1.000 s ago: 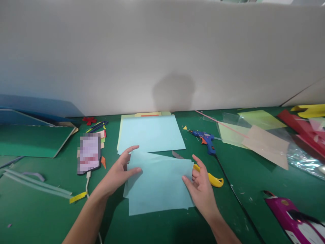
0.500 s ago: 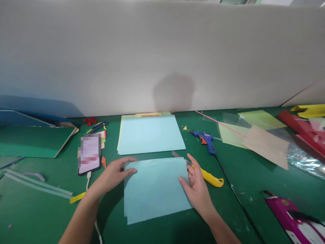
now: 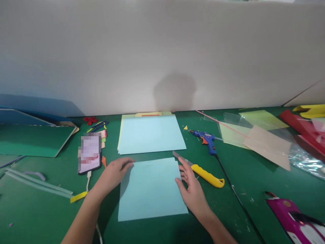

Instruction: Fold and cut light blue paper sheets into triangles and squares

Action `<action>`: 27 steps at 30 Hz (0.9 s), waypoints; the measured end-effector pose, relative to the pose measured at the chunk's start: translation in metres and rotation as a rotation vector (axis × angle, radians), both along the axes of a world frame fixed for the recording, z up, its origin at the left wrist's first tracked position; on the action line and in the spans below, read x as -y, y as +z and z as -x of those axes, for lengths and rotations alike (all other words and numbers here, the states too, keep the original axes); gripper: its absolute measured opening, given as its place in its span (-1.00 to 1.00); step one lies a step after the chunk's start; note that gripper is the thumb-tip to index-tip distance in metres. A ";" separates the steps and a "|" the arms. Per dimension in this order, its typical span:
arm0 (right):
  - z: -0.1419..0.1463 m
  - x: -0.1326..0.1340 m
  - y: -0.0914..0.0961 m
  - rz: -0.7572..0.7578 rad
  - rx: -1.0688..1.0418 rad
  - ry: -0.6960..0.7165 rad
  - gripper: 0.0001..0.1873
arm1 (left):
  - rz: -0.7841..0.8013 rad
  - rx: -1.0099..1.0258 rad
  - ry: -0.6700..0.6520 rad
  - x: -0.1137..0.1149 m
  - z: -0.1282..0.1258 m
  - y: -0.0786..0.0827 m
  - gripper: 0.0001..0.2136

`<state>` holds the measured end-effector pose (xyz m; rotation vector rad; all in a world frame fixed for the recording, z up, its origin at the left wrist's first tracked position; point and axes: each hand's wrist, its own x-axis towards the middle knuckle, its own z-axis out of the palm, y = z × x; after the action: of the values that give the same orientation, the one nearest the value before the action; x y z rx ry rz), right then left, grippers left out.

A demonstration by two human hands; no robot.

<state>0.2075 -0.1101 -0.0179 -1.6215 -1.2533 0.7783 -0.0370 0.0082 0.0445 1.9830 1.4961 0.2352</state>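
Note:
Two or more light-blue paper sheets (image 3: 152,191) lie stacked in front of me, nearly lined up, with edges peeking out at the top right corner. My left hand (image 3: 113,176) is closed at their top left corner, thumb and fingers together there; the fingertips are partly hidden. Along the right edge rests my right hand (image 3: 191,189), fingers apart, its thumb over the margin of the paper. Just beyond that hand lies a yellow-handled utility knife (image 3: 207,175), its blade pointing up and left. Behind, another pile of light-blue paper (image 3: 152,135) covers yellowish sheets.
A blue glue gun (image 3: 207,139) with a black cord lies right of the pile. On the left are a phone (image 3: 90,152) on a white cable and a green board (image 3: 30,140). Coloured paper (image 3: 269,145), clear film and a magenta-and-white device (image 3: 289,213) occupy the right.
The front sheets have shifted left and come into closer alignment, lying flatter. My right hand has moved left with their edge, its index finger lower. My left hand has moved slightly.

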 end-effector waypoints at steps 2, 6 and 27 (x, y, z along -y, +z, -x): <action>-0.002 -0.001 0.002 -0.006 0.025 -0.019 -0.48 | 0.003 0.023 -0.018 0.001 0.000 -0.001 -0.70; -0.004 -0.004 0.005 -0.008 0.047 -0.020 -0.49 | 0.007 0.038 -0.051 0.001 -0.001 -0.003 -0.75; -0.055 -0.005 0.007 -0.041 0.716 -0.145 -0.62 | -0.080 -0.057 -0.008 0.002 -0.005 0.002 -0.81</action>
<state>0.2630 -0.1046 -0.0107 -2.0112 -1.5905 0.0595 -0.0316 0.0064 0.0465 2.0740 1.5362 0.2397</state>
